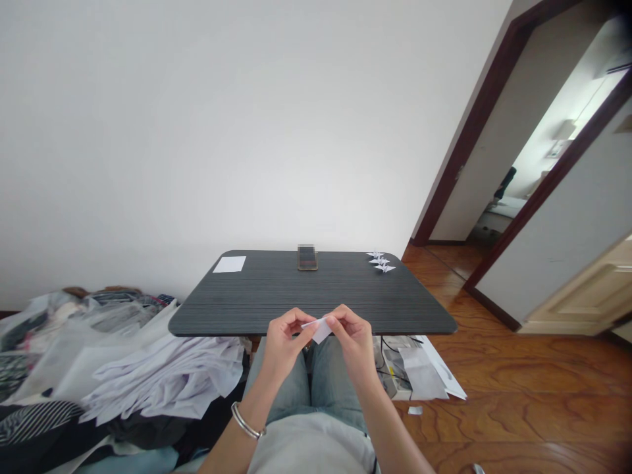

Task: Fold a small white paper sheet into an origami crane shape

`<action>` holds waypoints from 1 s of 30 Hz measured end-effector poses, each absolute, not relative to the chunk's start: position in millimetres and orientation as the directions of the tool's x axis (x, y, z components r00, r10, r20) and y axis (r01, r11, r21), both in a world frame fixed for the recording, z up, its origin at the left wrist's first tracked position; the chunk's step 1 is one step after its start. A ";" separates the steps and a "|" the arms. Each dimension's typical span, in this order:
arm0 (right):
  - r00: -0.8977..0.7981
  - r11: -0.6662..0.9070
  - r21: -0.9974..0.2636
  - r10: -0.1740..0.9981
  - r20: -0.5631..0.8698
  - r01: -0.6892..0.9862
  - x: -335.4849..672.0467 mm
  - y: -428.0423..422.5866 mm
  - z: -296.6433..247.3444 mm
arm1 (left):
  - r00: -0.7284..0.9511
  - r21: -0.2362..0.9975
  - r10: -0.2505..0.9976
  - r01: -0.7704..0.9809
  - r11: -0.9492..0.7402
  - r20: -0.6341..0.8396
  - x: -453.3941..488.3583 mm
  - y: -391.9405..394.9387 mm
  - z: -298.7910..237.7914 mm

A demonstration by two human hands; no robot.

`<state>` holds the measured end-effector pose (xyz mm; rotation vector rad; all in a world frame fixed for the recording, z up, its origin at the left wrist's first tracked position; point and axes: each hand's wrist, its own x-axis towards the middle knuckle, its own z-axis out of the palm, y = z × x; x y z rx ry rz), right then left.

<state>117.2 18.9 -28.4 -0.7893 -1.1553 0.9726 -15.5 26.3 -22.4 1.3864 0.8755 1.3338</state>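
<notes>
My left hand (282,341) and my right hand (353,333) meet over my lap, just in front of the near edge of a dark table (276,296). Both pinch a small folded piece of white paper (320,328) between fingertips, the left at its left tip, the right at its right side. A silver bracelet (245,422) circles my left wrist. On the table's far right corner stand three small white folded paper cranes (380,261). A flat white paper sheet (230,264) lies at the far left corner.
A phone (307,257) lies at the middle of the table's far edge. A heap of clothes and plastic bags (118,359) fills the floor at left. Loose papers (424,372) lie on the wooden floor under the table's right side. An open doorway (523,184) is at right.
</notes>
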 end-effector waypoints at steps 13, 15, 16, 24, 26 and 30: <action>0.233 0.326 -0.876 0.938 0.255 -0.354 116.9 25.6 -35.0 | 0.073 0.969 0.988 -0.216 -0.117 0.135 -19.1 27.0 -17.2; 0.244 0.324 -0.880 0.937 0.249 -0.348 116.8 26.0 -35.3 | 0.071 0.966 0.988 -0.228 -0.118 0.138 -21.0 28.0 -18.2; 0.246 0.326 -0.880 0.936 0.251 -0.346 116.7 25.9 -35.2 | 0.083 0.967 0.987 -0.225 -0.119 0.141 -21.6 28.3 -18.3; 0.225 0.334 -0.892 0.935 0.273 -0.304 116.9 25.7 -33.9 | 0.115 0.980 0.986 -0.173 -0.099 0.120 -17.9 26.5 -13.0; 0.227 0.345 -0.890 0.931 0.285 -0.298 117.2 26.3 -34.6 | 0.117 0.980 0.986 -0.172 -0.100 0.121 -17.6 26.4 -12.3; 0.224 0.355 -0.887 0.928 0.296 -0.297 117.5 27.1 -36.3 | 0.131 0.981 0.981 -0.154 -0.120 0.140 -19.2 26.8 -11.6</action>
